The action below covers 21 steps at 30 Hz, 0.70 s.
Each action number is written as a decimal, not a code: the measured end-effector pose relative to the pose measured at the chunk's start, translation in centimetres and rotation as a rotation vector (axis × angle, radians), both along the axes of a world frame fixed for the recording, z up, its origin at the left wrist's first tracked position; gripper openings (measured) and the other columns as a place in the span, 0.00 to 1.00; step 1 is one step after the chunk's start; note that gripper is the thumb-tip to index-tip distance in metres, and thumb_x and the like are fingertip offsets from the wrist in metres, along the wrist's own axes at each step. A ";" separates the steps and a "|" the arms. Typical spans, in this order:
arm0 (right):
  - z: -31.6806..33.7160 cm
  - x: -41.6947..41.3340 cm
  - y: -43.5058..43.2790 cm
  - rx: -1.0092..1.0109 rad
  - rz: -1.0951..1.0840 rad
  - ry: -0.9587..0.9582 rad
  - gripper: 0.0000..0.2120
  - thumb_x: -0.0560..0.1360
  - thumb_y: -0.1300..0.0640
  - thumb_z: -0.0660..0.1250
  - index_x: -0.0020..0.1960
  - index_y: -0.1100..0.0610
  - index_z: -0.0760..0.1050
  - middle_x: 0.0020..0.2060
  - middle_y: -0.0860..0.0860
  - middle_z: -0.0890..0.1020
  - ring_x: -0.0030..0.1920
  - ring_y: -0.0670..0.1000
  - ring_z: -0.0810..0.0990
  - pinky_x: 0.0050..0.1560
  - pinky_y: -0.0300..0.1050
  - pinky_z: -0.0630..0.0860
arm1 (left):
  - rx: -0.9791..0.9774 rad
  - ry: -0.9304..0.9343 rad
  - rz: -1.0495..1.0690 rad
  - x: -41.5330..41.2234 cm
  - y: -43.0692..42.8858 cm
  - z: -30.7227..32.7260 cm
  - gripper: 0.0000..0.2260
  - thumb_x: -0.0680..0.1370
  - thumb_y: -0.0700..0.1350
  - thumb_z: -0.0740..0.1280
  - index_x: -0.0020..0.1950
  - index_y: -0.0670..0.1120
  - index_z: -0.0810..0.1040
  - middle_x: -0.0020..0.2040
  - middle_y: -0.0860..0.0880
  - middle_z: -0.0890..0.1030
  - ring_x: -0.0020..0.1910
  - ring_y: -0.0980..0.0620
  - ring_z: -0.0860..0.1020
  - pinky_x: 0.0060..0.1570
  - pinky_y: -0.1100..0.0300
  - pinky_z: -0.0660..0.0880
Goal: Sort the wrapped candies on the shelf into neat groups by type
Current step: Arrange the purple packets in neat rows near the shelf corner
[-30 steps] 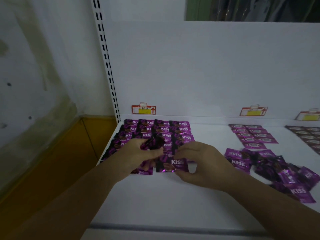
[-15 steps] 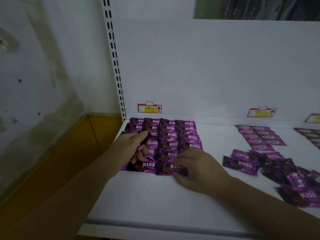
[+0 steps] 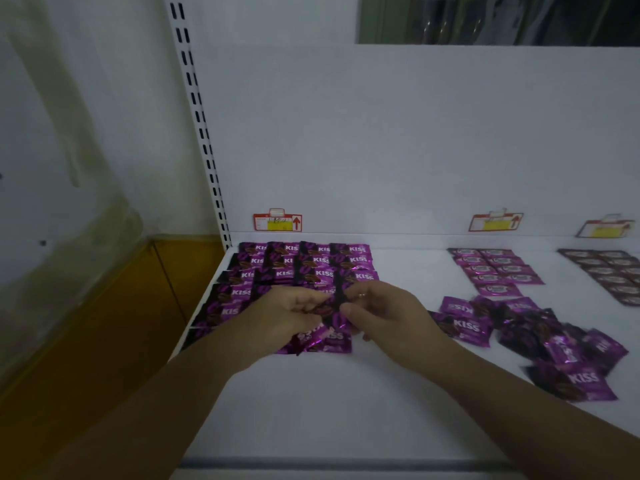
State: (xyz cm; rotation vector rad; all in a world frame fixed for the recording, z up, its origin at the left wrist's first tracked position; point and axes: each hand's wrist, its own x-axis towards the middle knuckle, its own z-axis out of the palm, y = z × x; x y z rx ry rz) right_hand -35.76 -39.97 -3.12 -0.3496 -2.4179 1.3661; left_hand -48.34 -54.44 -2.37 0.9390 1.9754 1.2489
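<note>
A neat grid of purple KISS candies [image 3: 304, 263] fills the left part of the white shelf [image 3: 329, 403]. Over its front rows, my left hand [image 3: 287, 315] and my right hand [image 3: 384, 317] meet and pinch one purple KISS candy [image 3: 329, 311] between them, lifted a little above the rows. A loose pile of the same purple candies [image 3: 540, 337] lies to the right of my right hand. Behind that pile sits a small tidy group of lighter purple candies [image 3: 495, 271]. A dark brown group [image 3: 609, 271] lies at the far right.
Three red and yellow price tags [image 3: 277, 221] hang on the white back panel. A slotted white upright [image 3: 201, 126] marks the shelf's left end, with a stained wall and yellow-brown base [image 3: 114, 306] beyond it. The shelf's front lip [image 3: 329, 465] runs along the bottom.
My left hand came off the grid's left rows and moved right to meet my right hand. Both now hold one candy raised over the front rows. The view shifted slightly left.
</note>
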 end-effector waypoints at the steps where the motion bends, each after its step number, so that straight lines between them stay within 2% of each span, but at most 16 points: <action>1: 0.0 0.2 0.2 -0.084 -0.009 -0.015 0.06 0.74 0.55 0.69 0.46 0.44 0.74 0.35 0.44 0.84 0.36 0.44 0.82 0.38 0.37 0.78 | -0.001 0.023 -0.021 0.3 0.4 0.0 0.22 0.74 0.33 0.66 0.42 0.63 0.80 0.40 0.65 0.82 0.43 0.66 0.80 0.37 0.75 0.73; 3: 0.1 0.7 0.7 -0.222 -0.035 -0.015 0.07 0.73 0.62 0.69 0.44 0.50 0.77 0.33 0.47 0.84 0.34 0.46 0.83 0.35 0.37 0.78 | 0.008 0.014 -0.040 0.7 1.0 0.0 0.23 0.74 0.32 0.67 0.39 0.64 0.81 0.41 0.63 0.83 0.43 0.64 0.81 0.38 0.73 0.74; 4: 0.2 1.0 1.0 -0.266 -0.047 -0.008 0.08 0.72 0.64 0.70 0.42 0.52 0.78 0.32 0.48 0.84 0.33 0.47 0.82 0.34 0.37 0.77 | 0.017 -0.008 -0.052 0.9 1.3 0.0 0.21 0.73 0.33 0.67 0.40 0.62 0.82 0.41 0.61 0.84 0.43 0.62 0.81 0.38 0.73 0.74; 7: 0.1 1.7 1.8 -0.300 -0.092 0.012 0.07 0.70 0.65 0.72 0.40 0.54 0.78 0.32 0.51 0.84 0.32 0.48 0.82 0.32 0.37 0.76 | 0.019 -0.046 -0.045 1.4 1.9 0.1 0.13 0.74 0.39 0.69 0.39 0.58 0.83 0.37 0.54 0.84 0.34 0.58 0.81 0.33 0.70 0.75; 9: 0.0 2.1 2.2 -0.275 -0.144 0.055 0.07 0.69 0.63 0.73 0.38 0.56 0.76 0.31 0.51 0.83 0.32 0.49 0.82 0.32 0.39 0.77 | 0.030 -0.111 -0.016 1.7 2.5 0.1 0.10 0.73 0.39 0.69 0.38 0.54 0.84 0.33 0.50 0.83 0.29 0.56 0.79 0.29 0.66 0.75; 12: -0.6 2.7 2.4 -0.103 -0.264 0.095 0.09 0.70 0.59 0.73 0.36 0.54 0.74 0.31 0.47 0.82 0.32 0.46 0.82 0.33 0.41 0.79 | 0.046 -0.236 0.042 2.6 3.2 0.3 0.04 0.72 0.35 0.70 0.42 0.44 0.82 0.35 0.44 0.84 0.30 0.50 0.81 0.29 0.61 0.77; 16: -1.2 4.0 1.9 0.169 -0.193 0.124 0.07 0.68 0.52 0.74 0.37 0.47 0.75 0.35 0.41 0.80 0.36 0.41 0.80 0.35 0.32 0.76 | 0.143 -0.357 0.148 3.5 3.6 -0.1 0.13 0.70 0.31 0.70 0.50 0.44 0.78 0.41 0.45 0.85 0.39 0.45 0.84 0.35 0.59 0.79; 19: -1.3 4.3 1.7 0.430 -0.128 0.156 0.12 0.67 0.49 0.75 0.47 0.52 0.78 0.43 0.44 0.78 0.39 0.41 0.77 0.41 0.36 0.77 | 0.208 -0.401 0.150 4.2 3.8 -0.4 0.11 0.70 0.32 0.70 0.50 0.42 0.79 0.43 0.45 0.85 0.41 0.46 0.84 0.36 0.60 0.79; 21: -1.2 4.3 1.9 0.556 -0.121 0.176 0.15 0.67 0.50 0.75 0.49 0.55 0.79 0.45 0.47 0.79 0.40 0.43 0.77 0.41 0.38 0.78 | 0.205 -0.422 0.146 4.7 3.9 -0.5 0.10 0.69 0.33 0.72 0.49 0.41 0.80 0.42 0.45 0.85 0.41 0.47 0.84 0.35 0.62 0.78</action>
